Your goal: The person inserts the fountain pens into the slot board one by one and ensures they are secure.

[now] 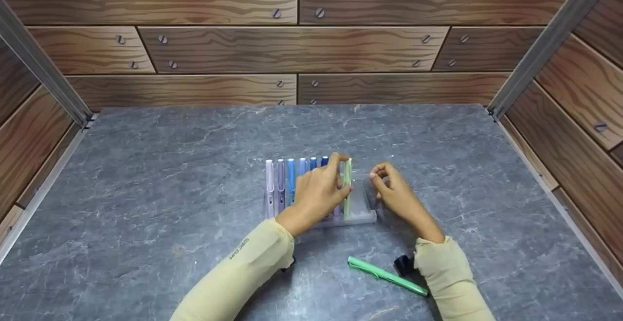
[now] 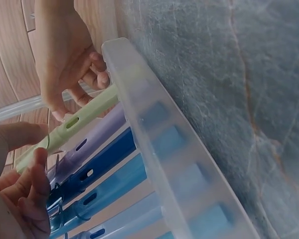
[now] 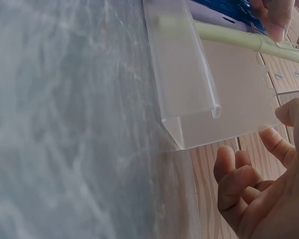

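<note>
My left hand (image 1: 319, 189) pinches a light green pen (image 2: 84, 117) between thumb and forefinger near its clip. The pen's lower end sits behind the front ledge of a frosted, see-through pen stand (image 3: 224, 89). To its left stands a row of capped pens in purple and blue, among them a purple pen (image 2: 107, 122), a dark blue pen (image 2: 107, 162) and a pale lilac pen (image 1: 269, 175). At the stand's right edge, my right hand (image 1: 396, 194) holds the clear panel with thumb and forefinger, its other fingers loosely curled.
A bright green pen (image 1: 387, 276) lies aslant on the grey marbled table (image 1: 170, 180) in front of the stand, near the right sleeve. A black object (image 1: 403, 265) shows by that sleeve. Wood-patterned walls (image 1: 292, 48) enclose the back and sides.
</note>
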{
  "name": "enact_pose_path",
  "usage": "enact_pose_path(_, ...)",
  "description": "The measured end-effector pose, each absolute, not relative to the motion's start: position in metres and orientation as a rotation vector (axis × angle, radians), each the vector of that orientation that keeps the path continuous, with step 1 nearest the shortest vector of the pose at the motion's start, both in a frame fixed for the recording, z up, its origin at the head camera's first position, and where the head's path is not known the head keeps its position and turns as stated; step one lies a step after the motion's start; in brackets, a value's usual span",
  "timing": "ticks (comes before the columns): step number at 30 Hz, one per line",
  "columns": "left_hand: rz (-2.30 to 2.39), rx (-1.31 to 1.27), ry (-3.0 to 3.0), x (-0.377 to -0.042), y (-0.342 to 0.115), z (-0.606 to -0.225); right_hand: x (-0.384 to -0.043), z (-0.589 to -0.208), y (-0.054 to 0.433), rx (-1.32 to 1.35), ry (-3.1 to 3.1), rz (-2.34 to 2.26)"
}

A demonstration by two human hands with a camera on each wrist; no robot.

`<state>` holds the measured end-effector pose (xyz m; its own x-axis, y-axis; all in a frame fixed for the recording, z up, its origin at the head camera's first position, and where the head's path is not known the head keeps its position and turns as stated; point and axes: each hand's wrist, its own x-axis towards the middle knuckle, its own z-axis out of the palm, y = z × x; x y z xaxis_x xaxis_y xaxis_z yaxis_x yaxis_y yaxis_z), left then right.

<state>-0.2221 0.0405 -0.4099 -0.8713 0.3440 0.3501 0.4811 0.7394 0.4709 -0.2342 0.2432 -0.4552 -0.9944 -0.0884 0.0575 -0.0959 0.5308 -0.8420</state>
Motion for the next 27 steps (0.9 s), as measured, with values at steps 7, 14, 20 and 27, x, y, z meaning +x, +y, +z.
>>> enact_pose_path(7, -0.722, -0.598, -2.718, -0.223, 0.0396, -0.4109, -0.2348, -0.4558, 0.2428, 0.14, -2.735, 1.511)
enact_pose_path(14, -0.629, -0.573, -2.73, -0.223, 0.0399, -0.4116, -0.2299, -0.4483, 0.239, 0.135, -2.75, 1.497)
enact_pose_path(20, -0.586, -0.576, -2.724, -0.2234, 0.0391, -0.4114, -0.2337, -0.4548, 0.2434, 0.145, -2.754, 1.504)
enact_pose_path(27, -0.591, -0.59, -2.737, -0.224, 0.0382, -0.4098, -0.2342, -0.4554, 0.2439, 0.155, -2.74, 1.506)
